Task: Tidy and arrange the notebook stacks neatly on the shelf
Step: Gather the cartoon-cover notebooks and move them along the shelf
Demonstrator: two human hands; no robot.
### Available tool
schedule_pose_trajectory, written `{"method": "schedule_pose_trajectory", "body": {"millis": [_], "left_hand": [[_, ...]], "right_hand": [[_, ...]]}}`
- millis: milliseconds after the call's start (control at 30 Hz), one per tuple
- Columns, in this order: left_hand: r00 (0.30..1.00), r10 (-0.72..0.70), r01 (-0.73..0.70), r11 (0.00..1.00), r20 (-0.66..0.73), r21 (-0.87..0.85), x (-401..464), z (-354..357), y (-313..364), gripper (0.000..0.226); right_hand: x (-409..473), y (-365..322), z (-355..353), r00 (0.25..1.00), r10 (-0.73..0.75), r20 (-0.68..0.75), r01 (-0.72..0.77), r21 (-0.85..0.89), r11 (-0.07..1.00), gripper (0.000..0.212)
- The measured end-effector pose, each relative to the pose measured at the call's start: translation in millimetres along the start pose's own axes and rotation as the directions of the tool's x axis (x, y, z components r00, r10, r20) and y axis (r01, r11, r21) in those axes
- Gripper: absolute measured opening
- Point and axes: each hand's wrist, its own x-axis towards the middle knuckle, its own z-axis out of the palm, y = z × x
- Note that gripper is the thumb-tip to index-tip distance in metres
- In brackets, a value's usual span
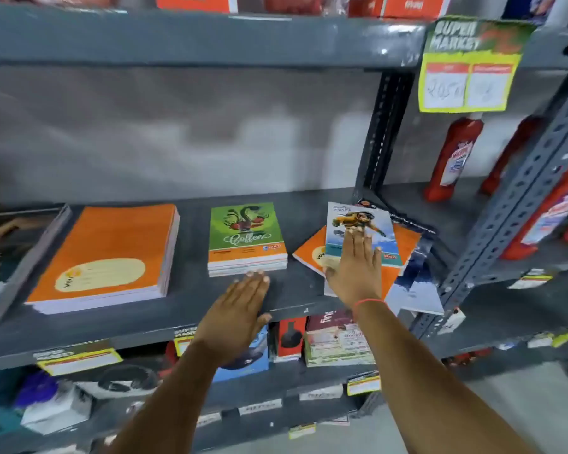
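On the grey shelf (pixel 184 303) lie a big orange notebook stack (pixel 112 244), a smaller stack topped by a green "Coffee" cover (pixel 246 231), and a messy heap at the right. In that heap a light-blue notebook (pixel 361 224) lies on a skewed orange notebook (pixel 404 244), with dark-blue ones (pixel 417 283) sticking out over the shelf edge. My right hand (pixel 354 267) rests flat on the light-blue notebook, fingers spread. My left hand (pixel 236 312) is flat with fingers straight, its tips just short of the green stack's front edge, holding nothing.
A dark notebook stack (pixel 10 250) sits at the far left. A perforated upright post (pixel 518 204) bounds the shelf on the right, with red bottles (pixel 453 158) beyond it. A yellow price sign (pixel 469 70) hangs above. Boxes (pixel 338 339) fill the lower shelf.
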Motion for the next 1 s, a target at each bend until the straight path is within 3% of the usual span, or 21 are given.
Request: {"method": "schedule_pose_trajectory", "body": {"millis": [200,467,600,700,833,1000], "left_hand": [[0.998,-0.033,0.038,0.996,0.062,-0.079,11.9,22.5,8.4,0.059],[0.995,-0.063,0.067,0.997,0.082,-0.047,10.8,15.9,10.3,0.059],[0.991,-0.075,0.081,0.996,0.111,-0.043,11.8,11.0,10.9,0.059],[0.985,-0.082,0.092,0.994,0.151,-0.056,12.0,10.0,11.1,0.059],[0.980,-0.071,0.088,0.993,0.185,-0.084,13.3,11.3,10.2,0.058],[0.973,-0.050,0.075,0.992,0.226,-0.104,9.5,7.6,3.7,0.069]], "right_hand": [[28.9,15.1,14.2,0.996,0.032,0.083,-0.035,0.027,0.999,0.071],[15.3,16.6,13.9,0.988,-0.088,-0.123,0.071,-0.138,0.988,0.066],[16.5,20.8,13.7,0.997,-0.059,0.040,0.060,-0.035,0.998,0.084],[16.1,22.2,12.2,0.994,-0.070,0.090,0.077,-0.080,0.994,0.093],[7.4,14.8,14.2,0.987,-0.156,-0.024,0.151,-0.146,0.978,0.081],[-2.9,0.8,16.7,0.955,-0.280,-0.099,0.225,-0.371,0.901,0.054]]}}
